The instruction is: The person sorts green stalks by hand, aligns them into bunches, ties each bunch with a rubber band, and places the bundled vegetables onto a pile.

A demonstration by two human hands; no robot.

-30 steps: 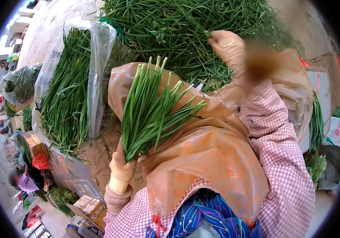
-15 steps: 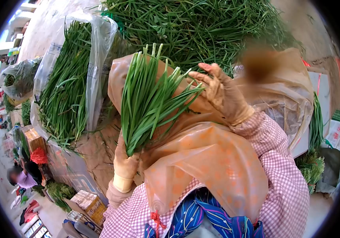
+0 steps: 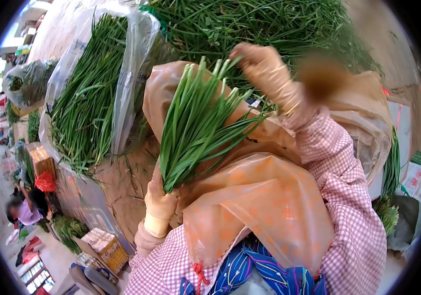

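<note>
My left hand (image 3: 161,199), in a pale glove, is closed around the lower end of a bunch of garlic chives (image 3: 195,130). The bunch fans upward over my lap, its pale cut ends at the top and some blades leaning right. My right hand (image 3: 264,69), gloved too, is above the bunch's top right, with fingers curled together. A single chive stalk (image 3: 231,65) reaches up to those fingertips and looks pinched in them. Under the bunch, a translucent orange-brown plastic apron (image 3: 259,196) covers my lap.
A large heap of loose chives (image 3: 250,24) lies ahead. To the left stands a clear plastic bag (image 3: 136,44) filled with chives (image 3: 90,93). Cardboard boxes (image 3: 105,248) sit at lower left, where another person (image 3: 26,209) is farther off. A dark blurred spot covers part of the upper right.
My right hand has moved up and its spread fingers have curled together at a stalk's end. My left hand still holds the bunch; the whole view has shifted slightly.
</note>
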